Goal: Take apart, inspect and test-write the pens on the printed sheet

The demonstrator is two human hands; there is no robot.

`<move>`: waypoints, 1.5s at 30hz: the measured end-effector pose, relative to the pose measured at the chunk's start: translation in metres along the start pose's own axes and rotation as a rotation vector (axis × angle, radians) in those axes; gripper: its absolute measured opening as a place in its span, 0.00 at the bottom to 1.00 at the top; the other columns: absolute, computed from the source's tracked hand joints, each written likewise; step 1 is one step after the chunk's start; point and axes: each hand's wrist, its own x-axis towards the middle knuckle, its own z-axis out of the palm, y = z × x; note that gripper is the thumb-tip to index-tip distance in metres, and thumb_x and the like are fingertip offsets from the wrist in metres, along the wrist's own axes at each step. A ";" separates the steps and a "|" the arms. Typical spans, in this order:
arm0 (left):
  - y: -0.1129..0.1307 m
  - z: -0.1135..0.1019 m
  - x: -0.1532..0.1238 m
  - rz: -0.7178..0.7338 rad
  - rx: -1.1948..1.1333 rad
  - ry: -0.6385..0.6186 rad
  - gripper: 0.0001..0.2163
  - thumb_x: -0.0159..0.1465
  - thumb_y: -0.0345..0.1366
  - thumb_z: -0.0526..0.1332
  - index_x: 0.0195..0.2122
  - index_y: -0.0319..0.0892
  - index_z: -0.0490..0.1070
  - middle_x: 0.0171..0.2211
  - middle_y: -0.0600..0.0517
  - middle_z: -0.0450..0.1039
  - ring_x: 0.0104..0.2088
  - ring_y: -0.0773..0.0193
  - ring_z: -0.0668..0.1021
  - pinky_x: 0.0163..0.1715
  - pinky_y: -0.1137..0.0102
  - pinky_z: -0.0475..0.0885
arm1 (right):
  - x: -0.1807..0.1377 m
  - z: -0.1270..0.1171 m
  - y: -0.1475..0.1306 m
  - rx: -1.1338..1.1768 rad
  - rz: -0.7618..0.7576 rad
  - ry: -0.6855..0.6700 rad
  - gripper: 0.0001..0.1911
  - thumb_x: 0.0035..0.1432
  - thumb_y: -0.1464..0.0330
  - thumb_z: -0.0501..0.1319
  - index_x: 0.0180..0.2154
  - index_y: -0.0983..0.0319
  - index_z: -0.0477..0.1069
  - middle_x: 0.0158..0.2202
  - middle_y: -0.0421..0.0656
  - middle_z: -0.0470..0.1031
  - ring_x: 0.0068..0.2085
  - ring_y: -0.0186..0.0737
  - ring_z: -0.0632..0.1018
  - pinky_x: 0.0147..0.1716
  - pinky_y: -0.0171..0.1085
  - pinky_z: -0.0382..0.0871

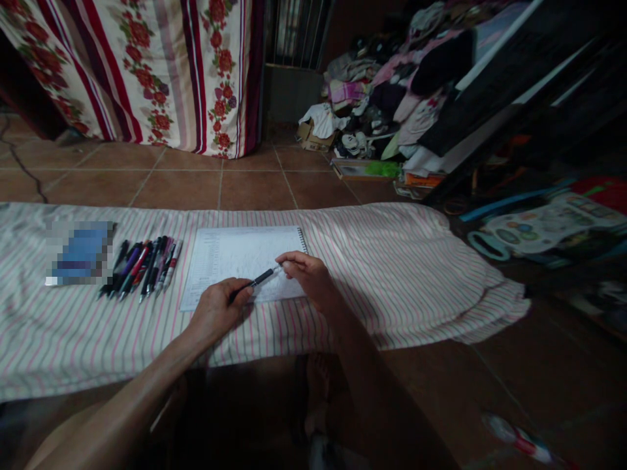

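A black pen (263, 277) with a pale upper end slants up rightward, just lower left of frame centre, over a flat white notebook (240, 251), spiral-bound at right.

2 bare forearms reach in: the left forearm (151, 375) slants up from 7 o'clock, the right forearm (365, 365) from 5 o'clock, darkening toward the elbow. The left hand (221, 305) lies back upward, fingers curled in a grip, thumb aimed at 2 o'clock. The right hand (309, 274) points to 10 o'clock, fingers bent, fingertips drawn in. A foot (318, 378) shows dimly at 6 o'clock.
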 end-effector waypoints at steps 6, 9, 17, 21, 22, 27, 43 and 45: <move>0.001 -0.001 -0.001 0.010 0.042 0.008 0.16 0.60 0.42 0.52 0.40 0.41 0.74 0.31 0.50 0.77 0.33 0.60 0.77 0.33 0.69 0.68 | -0.001 0.000 0.000 -0.030 -0.025 0.001 0.10 0.46 0.66 0.57 0.32 0.62 0.73 0.24 0.38 0.69 0.25 0.30 0.67 0.27 0.32 0.61; 0.000 0.000 -0.001 0.009 0.047 0.010 0.16 0.60 0.42 0.51 0.40 0.42 0.74 0.32 0.50 0.77 0.34 0.60 0.77 0.34 0.69 0.68 | -0.001 -0.001 0.002 -0.057 -0.046 -0.019 0.11 0.48 0.66 0.57 0.33 0.62 0.73 0.24 0.38 0.69 0.26 0.31 0.68 0.27 0.32 0.61; -0.005 0.003 0.000 0.023 0.052 0.024 0.14 0.60 0.42 0.53 0.40 0.43 0.74 0.35 0.51 0.77 0.36 0.60 0.77 0.36 0.69 0.68 | 0.000 0.000 0.009 -0.107 -0.093 -0.011 0.11 0.49 0.66 0.57 0.34 0.61 0.74 0.25 0.39 0.71 0.26 0.31 0.68 0.26 0.32 0.61; -0.004 0.002 0.000 0.026 0.056 0.025 0.14 0.60 0.41 0.53 0.40 0.43 0.74 0.35 0.50 0.76 0.35 0.60 0.77 0.35 0.69 0.68 | -0.001 0.001 0.005 -0.125 -0.113 -0.019 0.11 0.49 0.66 0.56 0.33 0.61 0.74 0.25 0.39 0.71 0.26 0.31 0.68 0.26 0.32 0.60; -0.003 0.002 0.000 0.024 0.057 0.029 0.14 0.59 0.41 0.54 0.40 0.42 0.74 0.36 0.50 0.76 0.36 0.60 0.76 0.36 0.69 0.68 | -0.002 0.001 0.004 -0.130 -0.116 -0.017 0.11 0.49 0.66 0.56 0.33 0.62 0.74 0.25 0.39 0.72 0.26 0.31 0.68 0.26 0.32 0.60; -0.001 0.002 0.000 0.007 0.035 0.036 0.13 0.59 0.41 0.54 0.39 0.43 0.74 0.36 0.50 0.77 0.35 0.60 0.77 0.36 0.69 0.68 | -0.004 0.002 0.000 -0.150 -0.130 -0.037 0.10 0.50 0.66 0.57 0.33 0.62 0.74 0.27 0.40 0.72 0.28 0.33 0.70 0.27 0.32 0.61; -0.005 0.005 0.003 -0.011 -0.009 0.032 0.13 0.58 0.40 0.55 0.39 0.42 0.73 0.34 0.50 0.76 0.34 0.61 0.76 0.34 0.69 0.69 | -0.004 0.003 -0.002 -0.081 -0.070 -0.052 0.07 0.47 0.67 0.60 0.31 0.62 0.72 0.24 0.39 0.71 0.26 0.31 0.71 0.27 0.33 0.63; -0.004 0.004 0.003 -0.006 -0.024 0.024 0.13 0.58 0.40 0.55 0.40 0.41 0.73 0.36 0.49 0.76 0.35 0.61 0.76 0.35 0.69 0.69 | -0.004 0.002 -0.001 -0.086 -0.070 -0.054 0.07 0.47 0.67 0.60 0.31 0.62 0.72 0.25 0.39 0.72 0.27 0.32 0.71 0.27 0.33 0.63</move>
